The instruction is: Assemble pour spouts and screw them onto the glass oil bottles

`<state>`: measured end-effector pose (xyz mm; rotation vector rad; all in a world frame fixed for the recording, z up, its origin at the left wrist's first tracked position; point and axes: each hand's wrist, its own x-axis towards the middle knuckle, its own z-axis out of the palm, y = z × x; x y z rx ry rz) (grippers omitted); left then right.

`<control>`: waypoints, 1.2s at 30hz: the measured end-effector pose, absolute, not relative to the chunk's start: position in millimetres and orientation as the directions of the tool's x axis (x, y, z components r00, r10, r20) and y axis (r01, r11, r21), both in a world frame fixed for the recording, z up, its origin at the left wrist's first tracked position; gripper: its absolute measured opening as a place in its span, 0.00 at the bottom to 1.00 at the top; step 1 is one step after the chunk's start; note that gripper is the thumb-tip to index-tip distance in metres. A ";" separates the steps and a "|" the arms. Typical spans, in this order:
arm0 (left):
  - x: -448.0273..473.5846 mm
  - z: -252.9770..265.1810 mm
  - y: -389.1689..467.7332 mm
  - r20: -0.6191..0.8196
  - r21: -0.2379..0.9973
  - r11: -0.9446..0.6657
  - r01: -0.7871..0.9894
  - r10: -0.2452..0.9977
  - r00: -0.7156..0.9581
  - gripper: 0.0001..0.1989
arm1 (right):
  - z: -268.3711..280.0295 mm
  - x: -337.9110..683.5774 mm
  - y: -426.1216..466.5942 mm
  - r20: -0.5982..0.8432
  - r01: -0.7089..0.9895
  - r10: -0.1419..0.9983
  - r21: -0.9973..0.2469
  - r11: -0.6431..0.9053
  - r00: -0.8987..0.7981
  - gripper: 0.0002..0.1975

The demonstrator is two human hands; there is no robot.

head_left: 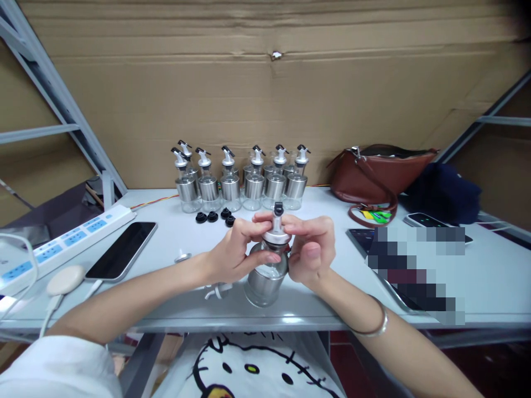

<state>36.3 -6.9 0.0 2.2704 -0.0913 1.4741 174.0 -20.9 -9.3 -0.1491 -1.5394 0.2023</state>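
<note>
A glass oil bottle with a steel band (266, 284) stands upright near the table's front edge. On its neck sits a silver pourer top (277, 235) with a black spout tip. My left hand (240, 249) pinches the pourer from the left, thumb low and fingers at the collar. From the right, my right hand (313, 246) presses its fingertips against the same collar, its other fingers curled. Loose pourer parts (218, 290) lie partly hidden beside my left forearm. Several black stoppers (212, 216) rest behind my hands.
A row of similar bottles (230, 188) with pourers stands at the back against cardboard (186, 99). Left are a phone (122, 250), a power strip (74, 239) and a round white charger (65, 280). Right are a brown bag (373, 177), a dark cap (446, 190) and a partly blurred-out tablet (400, 296).
</note>
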 end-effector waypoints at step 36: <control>33.7 -4.1 -5.9 0.908 0.300 -0.910 -0.288 0.180 0.378 0.16 | 8.9 171.0 -28.1 0.997 0.083 0.079 -0.080 0.993 0.012 0.08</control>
